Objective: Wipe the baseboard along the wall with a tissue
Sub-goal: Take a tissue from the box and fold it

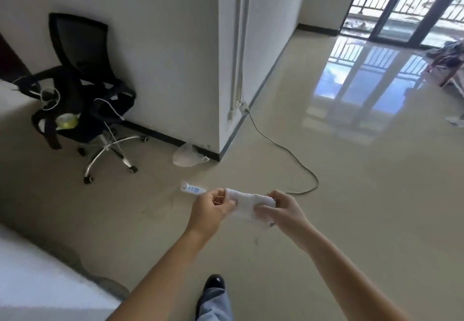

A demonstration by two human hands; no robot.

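A white tissue (247,205) is stretched between my two hands above the floor. My left hand (213,207) pinches its left end and my right hand (281,209) pinches its right end. The dark baseboard (165,136) runs along the bottom of the white wall, turns at the wall corner (219,156) and continues along the right side of the wall towards the balcony door. Both hands are well short of the baseboard, about a step away from it.
A black office chair (82,99) with cables and a bag stands against the wall at left. A crumpled plastic bag (187,156) lies by the corner. A small white and blue pack (192,189) and a long cable (288,152) lie on the floor. My shoe (213,283) is below.
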